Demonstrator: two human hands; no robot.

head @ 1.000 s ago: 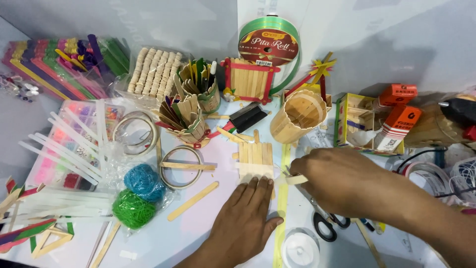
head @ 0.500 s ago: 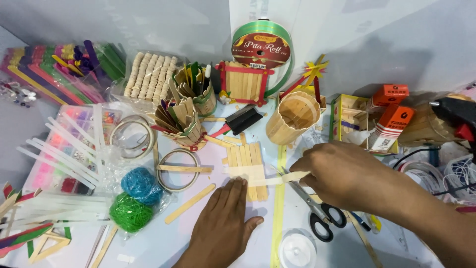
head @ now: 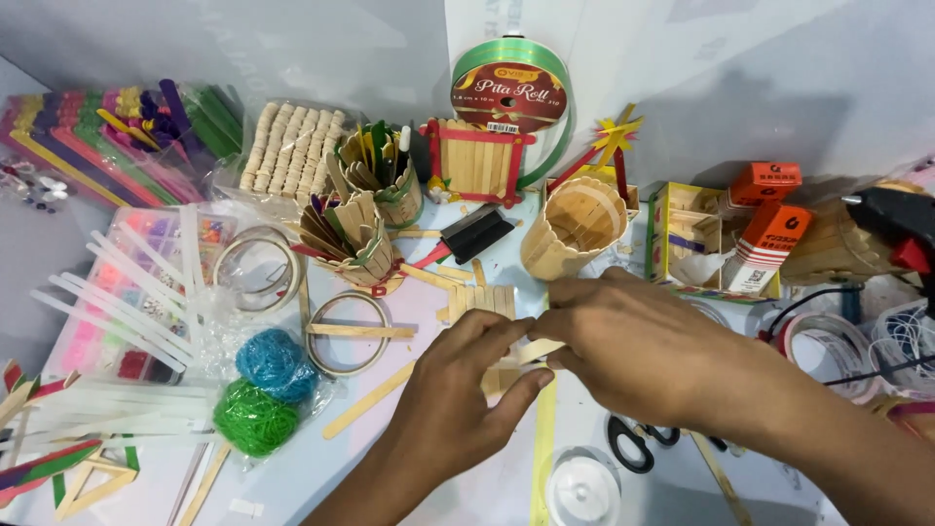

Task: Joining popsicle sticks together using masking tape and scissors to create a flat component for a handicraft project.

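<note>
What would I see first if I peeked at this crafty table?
Two hands meet in the middle: the left hand and right hand pinch a wooden craft stick over a small raft of glued sticks. Behind them stands a big green ribbon roll against the wall, with a round stick basket just in front. At the left lie bright blue and green thread balls.

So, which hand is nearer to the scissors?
Right. The right hand is just above the scissors, with its wrist passing over them. The left hand is farther off, to their left, at the stick panel.
</note>
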